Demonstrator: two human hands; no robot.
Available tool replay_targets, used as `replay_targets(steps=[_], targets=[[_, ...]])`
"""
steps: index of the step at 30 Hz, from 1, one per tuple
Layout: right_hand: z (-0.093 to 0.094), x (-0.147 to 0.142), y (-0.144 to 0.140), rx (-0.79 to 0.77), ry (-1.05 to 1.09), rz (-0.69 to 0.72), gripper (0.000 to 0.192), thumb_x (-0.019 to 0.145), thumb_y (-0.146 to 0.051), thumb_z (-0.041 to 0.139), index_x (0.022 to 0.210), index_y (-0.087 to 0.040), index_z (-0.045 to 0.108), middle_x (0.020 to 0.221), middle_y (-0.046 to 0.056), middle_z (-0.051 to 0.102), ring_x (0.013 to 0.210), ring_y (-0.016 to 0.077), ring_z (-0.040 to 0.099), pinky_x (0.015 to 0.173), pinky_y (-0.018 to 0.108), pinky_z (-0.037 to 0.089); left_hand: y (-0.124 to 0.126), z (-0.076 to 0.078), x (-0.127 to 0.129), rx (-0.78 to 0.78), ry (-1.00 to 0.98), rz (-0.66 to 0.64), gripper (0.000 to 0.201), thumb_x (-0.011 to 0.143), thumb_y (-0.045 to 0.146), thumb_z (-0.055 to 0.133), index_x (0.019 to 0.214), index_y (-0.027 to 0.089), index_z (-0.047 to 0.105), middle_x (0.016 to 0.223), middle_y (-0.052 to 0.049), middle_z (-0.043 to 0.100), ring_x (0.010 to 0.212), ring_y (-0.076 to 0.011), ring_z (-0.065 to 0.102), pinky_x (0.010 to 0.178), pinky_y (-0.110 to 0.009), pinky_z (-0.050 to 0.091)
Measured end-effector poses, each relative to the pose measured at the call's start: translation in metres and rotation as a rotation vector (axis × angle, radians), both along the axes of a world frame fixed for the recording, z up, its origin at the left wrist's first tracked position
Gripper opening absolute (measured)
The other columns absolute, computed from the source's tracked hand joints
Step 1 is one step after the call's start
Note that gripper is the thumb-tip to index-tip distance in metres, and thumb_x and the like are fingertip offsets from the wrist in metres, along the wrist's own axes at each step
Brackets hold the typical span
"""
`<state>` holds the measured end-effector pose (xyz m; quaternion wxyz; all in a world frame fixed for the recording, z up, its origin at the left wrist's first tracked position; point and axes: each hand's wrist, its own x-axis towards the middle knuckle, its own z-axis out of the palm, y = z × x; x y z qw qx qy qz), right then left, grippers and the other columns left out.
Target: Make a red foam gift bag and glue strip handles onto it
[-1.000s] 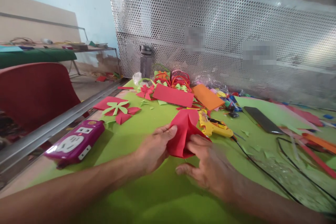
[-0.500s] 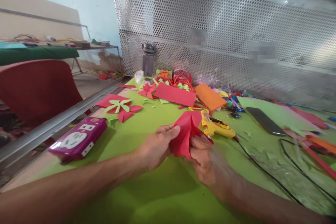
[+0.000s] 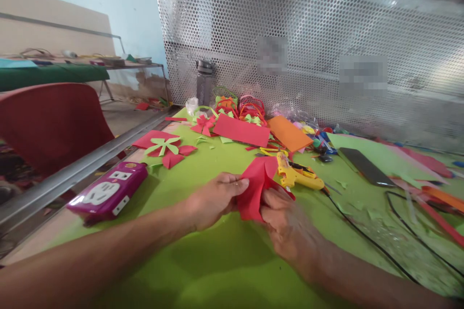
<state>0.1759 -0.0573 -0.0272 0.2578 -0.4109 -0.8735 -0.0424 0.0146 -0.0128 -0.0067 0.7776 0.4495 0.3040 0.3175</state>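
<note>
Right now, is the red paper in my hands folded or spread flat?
Folded: the red paper shows creased panels meeting at angles, your left hand pinching one side, your right hand on the other.

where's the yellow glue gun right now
In the head view, the yellow glue gun lies right of centre on the green tabletop, just beyond the right hand and beside the held red paper, with the dark phone farther right.

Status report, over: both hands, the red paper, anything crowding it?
Left hand pinching red paper at its left side. Right hand gripping its right side. Paper folded. Yellow glue gun close by, far right side.
</note>
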Motion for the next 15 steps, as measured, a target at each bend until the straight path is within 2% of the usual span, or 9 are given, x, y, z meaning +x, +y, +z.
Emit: replay_targets(steps=[3,7,10,15], targets=[[0.002,0.001,-0.002,0.012,-0.01,-0.023,0.023,0.063,-0.002,0.041,0.059,-0.018,0.057,0.064,0.005,0.053,0.061,0.019,0.047,0.056,0.03,0.037,0.005,0.002,-0.008,0.136,0.214,-0.049,0.038,0.066,0.048,0.069,0.063,0.011,0.062,0.061,-0.003,0.063,0.063,-0.0147,0.058,0.071,-0.03,0.047],[0.006,0.003,-0.004,-0.063,0.005,-0.001,0.022,0.068,-0.004,0.043,0.068,-0.018,0.06,0.07,0.004,0.057,0.065,0.0188,0.05,0.061,0.03,0.038,0.01,0.005,-0.013,0.278,0.347,-0.119,0.04,0.07,0.051,0.063,0.063,0.011,0.063,0.061,-0.005,0.065,0.059,-0.0148,0.059,0.062,-0.027,0.047],[0.009,0.005,-0.005,-0.145,-0.011,0.005,0.02,0.07,-0.006,0.046,0.071,-0.019,0.061,0.074,0.004,0.059,0.068,0.0182,0.051,0.064,0.029,0.039,0.011,0.005,-0.012,0.28,0.375,-0.113,0.041,0.071,0.051,0.062,0.063,0.011,0.064,0.058,-0.006,0.065,0.052,-0.0135,0.058,0.056,-0.026,0.048],[0.007,0.009,-0.002,-0.143,0.016,0.027,0.02,0.068,-0.006,0.045,0.064,-0.019,0.06,0.07,0.004,0.056,0.065,0.0172,0.049,0.06,0.028,0.037,0.011,0.003,-0.01,0.215,0.328,-0.109,0.041,0.07,0.051,0.064,0.066,0.01,0.065,0.059,-0.008,0.067,0.05,-0.0137,0.06,0.055,-0.026,0.05]])
